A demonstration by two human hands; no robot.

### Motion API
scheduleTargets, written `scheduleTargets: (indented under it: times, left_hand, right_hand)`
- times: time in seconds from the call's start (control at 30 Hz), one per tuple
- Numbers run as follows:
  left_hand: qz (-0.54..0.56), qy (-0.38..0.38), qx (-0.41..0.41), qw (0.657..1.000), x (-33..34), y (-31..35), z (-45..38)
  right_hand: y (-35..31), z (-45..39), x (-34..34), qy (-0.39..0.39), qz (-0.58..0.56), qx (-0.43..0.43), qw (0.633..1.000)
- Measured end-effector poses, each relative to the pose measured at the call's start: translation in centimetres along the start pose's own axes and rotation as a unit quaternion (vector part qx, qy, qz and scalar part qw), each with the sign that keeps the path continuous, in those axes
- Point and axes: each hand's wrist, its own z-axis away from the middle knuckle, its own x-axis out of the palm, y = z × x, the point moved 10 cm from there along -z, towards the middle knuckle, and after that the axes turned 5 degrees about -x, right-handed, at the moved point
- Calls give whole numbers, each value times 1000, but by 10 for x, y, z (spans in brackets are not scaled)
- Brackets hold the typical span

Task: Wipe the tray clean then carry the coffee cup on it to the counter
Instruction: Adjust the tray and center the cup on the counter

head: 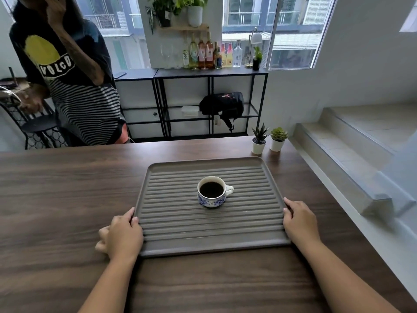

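Observation:
A grey ribbed tray [171,247] lies on the dark wooden counter [56,199]. Near its middle stands a white cup with a blue pattern [213,193], full of black coffee, its handle pointing right. My left hand [123,233] grips the tray's left rim, thumb on top and fingers curled at the side. My right hand [301,222] holds the right rim in the same way. The tray sits flat on the wood.
Two small potted succulents [268,140] stand just beyond the tray's far right corner. A person in a dark striped shirt [74,86] stands behind the counter at the left. A black shelf with bottles [209,55] is at the back; steps [352,141] lie right.

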Motion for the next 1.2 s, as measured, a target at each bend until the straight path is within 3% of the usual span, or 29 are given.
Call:
scheduleTargets:
  times: [0.23,0.37,0.43,0.53,0.7,1.2]
  left_hand:
    - [-31,14,11,999,-5,5,1]
    - [-46,65,115,990,-22,45,11]
    - [-60,10,204,977,-6,86,22]
    - [-72,-116,284,949,35,134,42]
    - [-49,-201,278,938,74,155,48]
    - [18,-204,284,937,79,156,45]
  right_hand:
    - [6,0,0,-8,-12,20,1000]
    - [-35,0,-12,35,-8,-67,997]
    - [-71,-8,1,-10,-44,-128,991]
    - [-111,-24,35,-105,-115,-135,978]
    - [-117,-37,86,-193,-181,-66,962]
    - [-108,-49,105,-182,-222,-65,956]
